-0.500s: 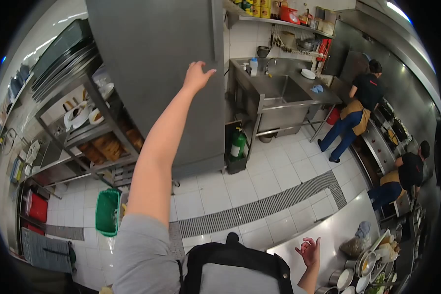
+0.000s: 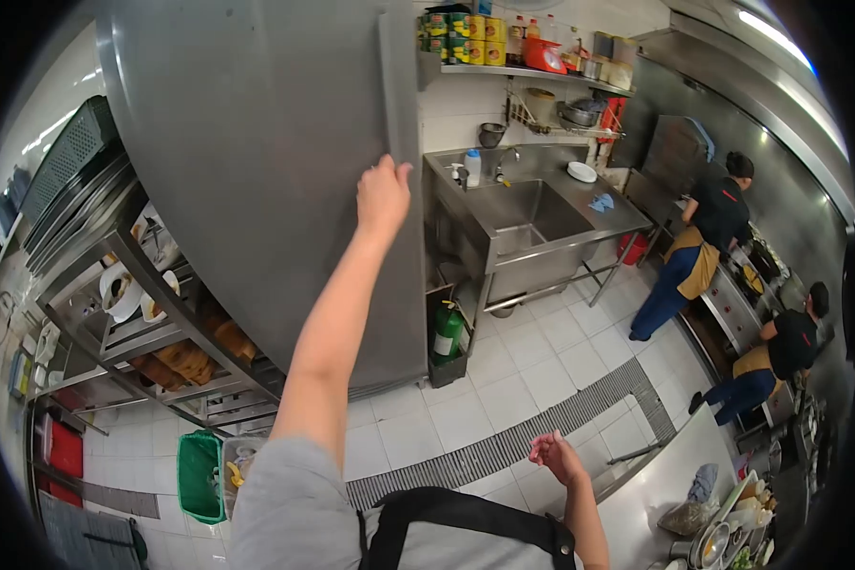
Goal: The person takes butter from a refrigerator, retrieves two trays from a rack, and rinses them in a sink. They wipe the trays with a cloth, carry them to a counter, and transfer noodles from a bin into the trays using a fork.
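A tall grey metal cabinet [image 2: 256, 142], its door carrying a long vertical handle [image 2: 389, 85], stands in front of me. My left hand [image 2: 383, 198] is stretched out to the lower end of that handle. Its fingers are curled in at the handle, partly hidden behind the back of the hand. Lower down, my right hand [image 2: 559, 456] hovers in the air near the corner of a steel table [image 2: 627, 518]. Its fingers are loosely bent and somewhat apart, with nothing visible in them.
On the left stands a metal rack [image 2: 152, 342] with trays and bowls. Below it sits a green bin [image 2: 199, 475]. A sink [image 2: 532, 223] and a green cylinder [image 2: 446, 332] are to the right. Two people [image 2: 717, 218] work along the stove. A floor drain [image 2: 503, 432] crosses the tiles.
My left hand has come to the handle and its fingers have curled in. My right hand has moved left, its fingers more bent. The view has shifted, with the cabinet looming larger.
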Demonstrator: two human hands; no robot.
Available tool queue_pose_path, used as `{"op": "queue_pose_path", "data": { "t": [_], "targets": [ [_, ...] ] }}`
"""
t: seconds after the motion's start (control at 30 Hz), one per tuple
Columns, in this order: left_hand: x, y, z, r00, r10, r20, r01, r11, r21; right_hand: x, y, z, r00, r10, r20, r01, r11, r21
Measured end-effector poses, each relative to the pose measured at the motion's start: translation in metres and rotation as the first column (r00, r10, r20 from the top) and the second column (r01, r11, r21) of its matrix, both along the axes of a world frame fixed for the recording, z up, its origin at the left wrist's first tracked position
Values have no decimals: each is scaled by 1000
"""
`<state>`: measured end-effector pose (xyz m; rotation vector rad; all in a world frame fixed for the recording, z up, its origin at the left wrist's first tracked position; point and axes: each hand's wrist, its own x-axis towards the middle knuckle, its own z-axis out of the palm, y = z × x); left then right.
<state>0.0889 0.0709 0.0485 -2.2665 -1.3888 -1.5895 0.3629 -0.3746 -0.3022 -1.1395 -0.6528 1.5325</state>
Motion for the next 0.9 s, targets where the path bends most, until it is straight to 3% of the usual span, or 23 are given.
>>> {"op": "queue_pose_path", "data": {
  "t": [0.13, 0.17, 0.2, 0.27, 0.37, 0.47, 0.53, 0.6, 0.67, 0.7, 0.73, 0.8, 0.9],
  "targets": [
    [-67, -146, 3, 968, -241, 65, 241, 970, 4, -20, 114, 32, 990, 125, 71, -130, 989, 74],
    [-89, -182, 4, 958, -262, 121, 262, 965, 17, -29, 148, 41, 983, 153, 104, -165, 979, 116],
    [-119, -216, 1, 959, -243, 144, 257, 962, -89, -40, 180, 52, 975, 175, 140, -196, 968, 157],
    [-200, -256, -44, 976, -199, 84, 194, 979, 65, -73, 237, 83, 956, 208, 206, -256, 935, 247],
    [-316, -301, -82, 979, 153, 135, -167, 981, 98, -128, 313, 123, 874, 328, 358, -441, 844, 304],
    [-426, -323, -91, 806, 554, 209, -580, 809, 96, -188, 378, 173, 771, 369, 519, -603, 685, 409],
    [-486, -331, -93, 659, 714, 236, -743, 667, 56, -222, 424, 205, 721, 200, 664, -610, 638, 470],
    [-530, -332, -92, 570, 787, 236, -813, 583, 19, -250, 467, 251, 684, -155, 713, -524, 576, 628],
    [-559, -333, -92, 534, 810, 242, -834, 551, -6, -272, 516, 297, 541, -654, 529, -359, 390, 848],
    [-566, -335, -94, 520, 819, 244, -842, 539, -15, -282, 543, 321, 485, -747, 455, -281, 360, 890],
    [-574, -337, -93, 509, 823, 252, -847, 531, -24, -293, 568, 346, 420, -826, 376, -209, 315, 926],
    [-581, -342, -94, 490, 831, 264, -856, 515, -32, -311, 608, 392, 145, -926, 349, -143, 330, 933],
    [-585, -349, -93, 478, 833, 279, -862, 505, -30, -332, 649, 430, -139, -753, 643, -2, 650, 760]
  ]
}}
